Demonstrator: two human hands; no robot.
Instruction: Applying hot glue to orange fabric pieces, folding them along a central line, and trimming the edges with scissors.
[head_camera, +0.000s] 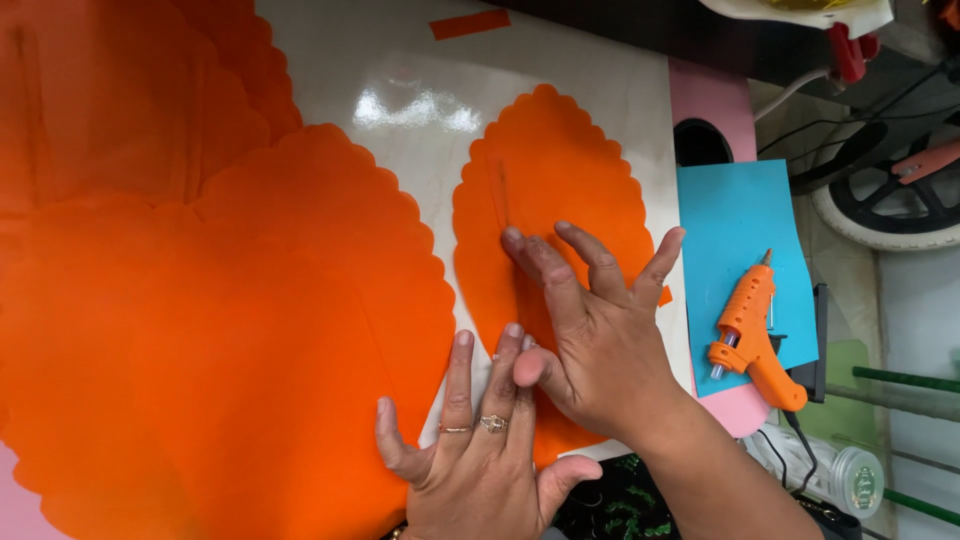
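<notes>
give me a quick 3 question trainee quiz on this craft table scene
1. True or false: the right hand presses its fingertips on the small scalloped orange paper leaf.
2. What does the orange hot glue gun lie on? A) blue paper sheet B) white tabletop C) large orange scalloped sheets
3. Which hand wears rings?

Key
1. True
2. A
3. The left hand, lying flat with fingers on the leaf's lower edge.

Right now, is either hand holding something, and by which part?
Nothing is held. Both the left hand and right hand press flat on the orange paper leaf.
</notes>
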